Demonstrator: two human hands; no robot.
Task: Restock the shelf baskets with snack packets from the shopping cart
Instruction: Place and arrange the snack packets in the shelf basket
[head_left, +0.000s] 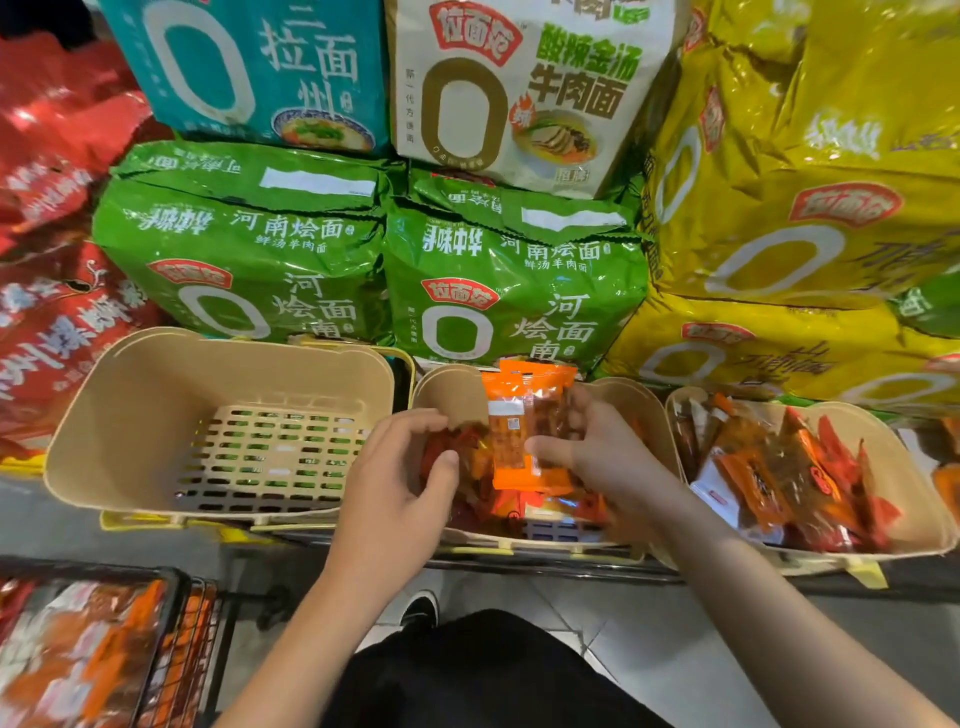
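Observation:
Three beige shelf baskets stand in a row. The left basket (156, 395) holds nothing. The middle basket (452, 389) has red and orange snack packets (483, 499) in its bottom. My right hand (597, 457) grips a small stack of orange snack packets (519, 421) upright over the middle basket. Just left of that stack hovers my left hand (405, 483), its fingers curved and holding nothing. The right basket (904, 478) is filled with several red and orange packets (779, 478). The shopping cart (171, 649) at bottom left carries more orange packets.
Large green noodle packs (249, 249) stand directly behind the baskets, with yellow packs (805, 208) on the right and red packs (57, 312) on the left. Grey floor tiles (675, 634) lie between the shelf and my dark trousers.

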